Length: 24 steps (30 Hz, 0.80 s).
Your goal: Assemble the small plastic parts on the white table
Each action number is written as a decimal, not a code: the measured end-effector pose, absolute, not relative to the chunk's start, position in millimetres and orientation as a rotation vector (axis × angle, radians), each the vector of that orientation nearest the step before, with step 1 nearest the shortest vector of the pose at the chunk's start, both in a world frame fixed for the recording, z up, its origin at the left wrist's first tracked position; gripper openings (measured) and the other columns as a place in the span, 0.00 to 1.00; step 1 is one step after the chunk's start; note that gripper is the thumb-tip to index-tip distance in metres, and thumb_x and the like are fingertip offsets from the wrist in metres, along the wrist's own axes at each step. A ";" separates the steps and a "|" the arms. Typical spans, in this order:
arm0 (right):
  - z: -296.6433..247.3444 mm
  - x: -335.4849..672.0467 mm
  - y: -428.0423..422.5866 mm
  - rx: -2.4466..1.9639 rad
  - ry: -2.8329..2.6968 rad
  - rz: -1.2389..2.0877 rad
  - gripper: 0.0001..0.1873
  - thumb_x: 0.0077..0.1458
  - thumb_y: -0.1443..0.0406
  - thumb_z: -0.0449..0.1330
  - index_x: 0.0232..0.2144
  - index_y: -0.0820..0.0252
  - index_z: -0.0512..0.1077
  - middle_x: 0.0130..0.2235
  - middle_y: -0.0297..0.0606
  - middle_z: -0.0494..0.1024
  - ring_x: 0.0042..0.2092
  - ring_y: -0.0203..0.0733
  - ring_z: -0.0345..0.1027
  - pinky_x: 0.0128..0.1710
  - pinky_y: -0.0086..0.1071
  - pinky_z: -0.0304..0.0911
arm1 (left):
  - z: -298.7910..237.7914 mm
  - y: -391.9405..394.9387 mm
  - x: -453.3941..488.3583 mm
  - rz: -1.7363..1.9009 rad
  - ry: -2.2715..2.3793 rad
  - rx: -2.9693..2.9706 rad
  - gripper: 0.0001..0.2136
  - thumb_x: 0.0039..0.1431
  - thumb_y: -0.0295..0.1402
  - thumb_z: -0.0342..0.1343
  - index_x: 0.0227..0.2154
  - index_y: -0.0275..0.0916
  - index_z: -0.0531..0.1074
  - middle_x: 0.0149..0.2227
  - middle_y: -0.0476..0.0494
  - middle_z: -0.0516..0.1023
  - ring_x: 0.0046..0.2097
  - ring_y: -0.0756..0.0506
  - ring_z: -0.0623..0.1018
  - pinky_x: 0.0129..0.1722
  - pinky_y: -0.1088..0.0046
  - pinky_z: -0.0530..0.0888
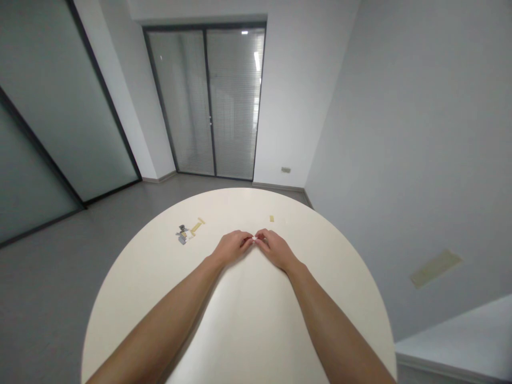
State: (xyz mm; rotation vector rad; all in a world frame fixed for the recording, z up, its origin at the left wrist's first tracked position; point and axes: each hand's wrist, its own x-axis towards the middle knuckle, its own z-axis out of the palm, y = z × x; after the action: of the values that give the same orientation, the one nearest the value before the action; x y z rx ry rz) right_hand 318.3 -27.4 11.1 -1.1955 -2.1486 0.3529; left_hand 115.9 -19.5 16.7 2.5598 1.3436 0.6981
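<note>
My left hand and my right hand meet above the middle of a round cream table. Their fingertips pinch a tiny white scrap, too small to identify. Left of my left hand lies a small cluster of grey parts, with a thin yellow strip beside it. A small yellow piece lies near the far table edge, just beyond my right hand.
The table stands on a grey floor. Behind it are a glass double door with blinds and frosted glass panels to the left. A grey wall runs along the right, and a white surface sits at lower right.
</note>
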 end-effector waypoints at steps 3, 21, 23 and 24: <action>11.8 318.1 -27.8 -1.189 -2.149 0.334 0.09 0.64 0.60 0.55 0.44 0.56 0.70 0.40 0.38 0.75 0.43 0.40 0.68 0.46 0.34 0.62 | 17.0 -19.9 116.0 0.699 1.345 2.561 0.17 0.68 0.42 0.43 0.45 0.44 0.76 0.41 0.46 0.81 0.41 0.45 0.76 0.40 0.71 0.69; 15.9 318.1 -28.2 -1.177 -2.165 0.283 0.08 0.64 0.62 0.57 0.43 0.55 0.72 0.40 0.39 0.76 0.46 0.41 0.67 0.49 0.35 0.61 | 16.8 -19.1 117.0 0.695 1.359 2.548 0.16 0.68 0.42 0.44 0.45 0.45 0.76 0.41 0.45 0.81 0.42 0.45 0.77 0.41 0.72 0.70; 15.5 318.1 -27.8 -1.170 -2.166 0.277 0.08 0.64 0.62 0.57 0.43 0.55 0.72 0.39 0.39 0.76 0.46 0.41 0.67 0.49 0.35 0.61 | 16.5 -19.0 117.2 0.695 1.366 2.547 0.16 0.68 0.42 0.44 0.45 0.45 0.76 0.41 0.45 0.81 0.42 0.45 0.77 0.41 0.72 0.70; 15.5 318.2 -27.8 -1.166 -2.165 0.275 0.08 0.64 0.62 0.57 0.43 0.55 0.72 0.39 0.39 0.76 0.46 0.41 0.67 0.49 0.35 0.61 | 16.5 -19.1 117.2 0.692 1.368 2.548 0.16 0.68 0.42 0.44 0.45 0.45 0.76 0.41 0.45 0.81 0.42 0.45 0.77 0.41 0.72 0.70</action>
State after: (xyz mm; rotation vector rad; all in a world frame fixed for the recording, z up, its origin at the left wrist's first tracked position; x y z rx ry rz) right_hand 318.2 -27.8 15.5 -1.1655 -2.1649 0.2752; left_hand 117.2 -19.1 16.5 2.5476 1.3680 0.6923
